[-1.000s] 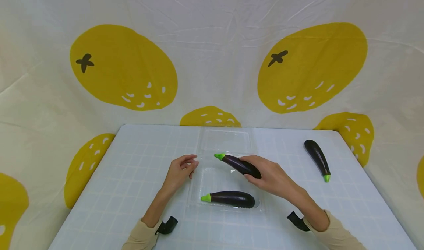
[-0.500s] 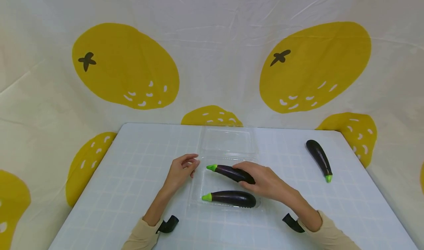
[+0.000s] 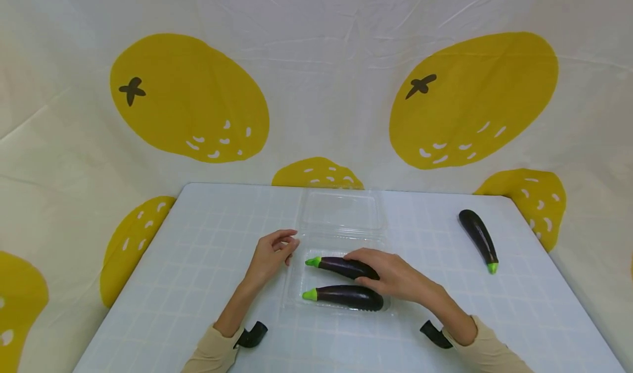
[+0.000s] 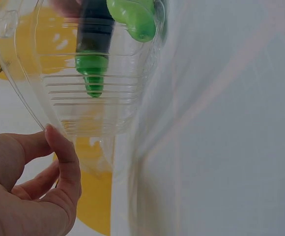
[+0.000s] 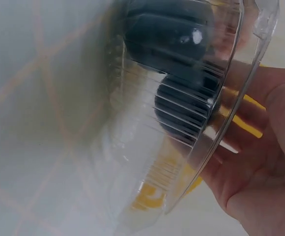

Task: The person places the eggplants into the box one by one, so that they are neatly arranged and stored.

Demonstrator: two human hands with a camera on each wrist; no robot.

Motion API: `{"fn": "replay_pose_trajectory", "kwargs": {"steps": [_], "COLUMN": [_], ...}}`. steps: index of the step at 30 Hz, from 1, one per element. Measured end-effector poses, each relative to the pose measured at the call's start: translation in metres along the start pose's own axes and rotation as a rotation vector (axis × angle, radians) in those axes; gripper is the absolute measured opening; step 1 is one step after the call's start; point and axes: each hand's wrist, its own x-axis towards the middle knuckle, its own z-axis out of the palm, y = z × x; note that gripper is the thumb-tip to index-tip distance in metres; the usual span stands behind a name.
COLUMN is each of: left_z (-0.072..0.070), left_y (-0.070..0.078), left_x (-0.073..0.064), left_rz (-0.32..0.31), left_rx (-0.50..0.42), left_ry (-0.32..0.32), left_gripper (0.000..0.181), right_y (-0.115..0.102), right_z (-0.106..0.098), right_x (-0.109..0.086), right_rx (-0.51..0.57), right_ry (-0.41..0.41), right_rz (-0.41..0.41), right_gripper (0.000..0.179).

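A clear plastic clamshell container [image 3: 292,293] lies with its lid folded back. My left hand [image 3: 269,256] is at its left side; in the left wrist view, the thumb and a fingertip [image 4: 52,133] pinch the rim. Inside, an eggplant [image 3: 348,297] with a green stem end lies crosswise along the near side. Behind it is a second eggplant [image 3: 333,266], stem pointing left, gripped around its thick end by my right hand [image 3: 393,274], low within the container. The right wrist view shows the second eggplant's dark end [image 5: 182,108] through the ribbed wall, partly hiding my fingers.
A third eggplant [image 3: 478,238] lies on the table at the right, its stem toward me. The open lid [image 3: 341,211] reaches the far table edge. Behind the white table [image 3: 217,224] hangs a pale cloth [image 3: 321,87] printed with yellow fruit.
My right hand has lowered the second eggplant and brought it nearer, down into the container behind the first one. The left hand stays at the container's left edge.
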Motion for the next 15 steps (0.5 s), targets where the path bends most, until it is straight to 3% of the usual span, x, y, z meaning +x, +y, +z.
{"fn": "replay_pose_trajectory", "kwargs": {"steps": [7,12,15], "left_z": [0.001,0.002,0.002], "left_y": [0.002,0.004,0.012], "left_x": [-0.001,-0.001,-0.005], "left_rz": [-0.007,-0.02,-0.031], "left_rx": [-0.001,-0.007,-0.002], "left_ry": [0.006,0.016,0.021], "left_gripper": [0.033,0.032,0.031], "right_y": [0.006,0.008,0.009], "right_z": [0.002,0.003,0.002], "right_x": [0.0,0.0,0.001], "right_rx": [0.012,0.033,0.044], "right_ry": [-0.029,-0.074,-0.1], "right_rz": [-0.051,-0.036,-0.026], "right_gripper": [0.042,0.04,0.04]}}
